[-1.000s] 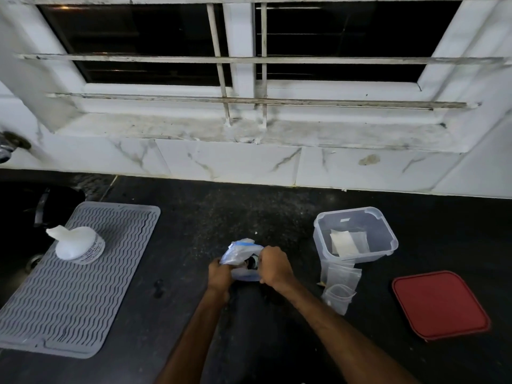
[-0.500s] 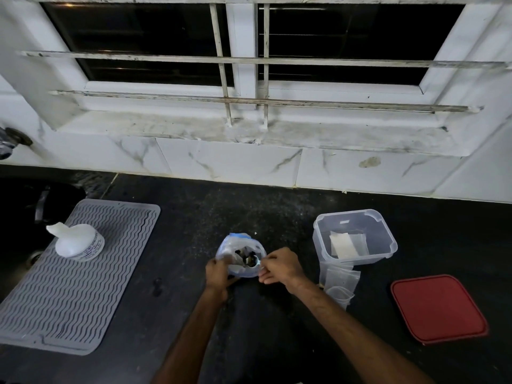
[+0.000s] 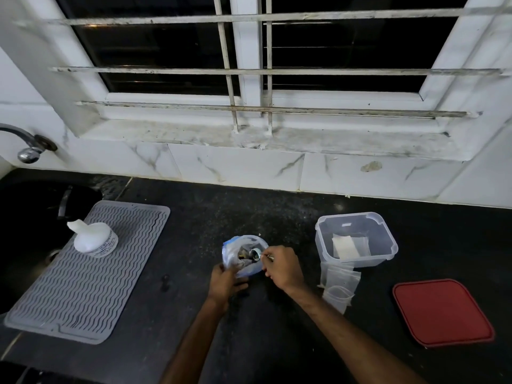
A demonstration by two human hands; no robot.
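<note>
Bag (image 3: 230, 254) pinched open by left hand (image 3: 225, 281), right hand (image 3: 282, 266); contents indistinct.

left hand (image 3: 225, 282): bare | right hand (image 3: 282, 268): bare | forearms: slim, probably unsleeved to elbow

The left forearm (image 3: 191, 342) and right forearm (image 3: 346, 328) both angle in toward the bag (image 3: 250, 270). The left hand (image 3: 225, 281) sits at the bag's near-left side, fingers curled round its edge. The right hand (image 3: 282, 268) lies at the bag's right rim, knuckles up, thumb and forefinger pinching it.
</note>
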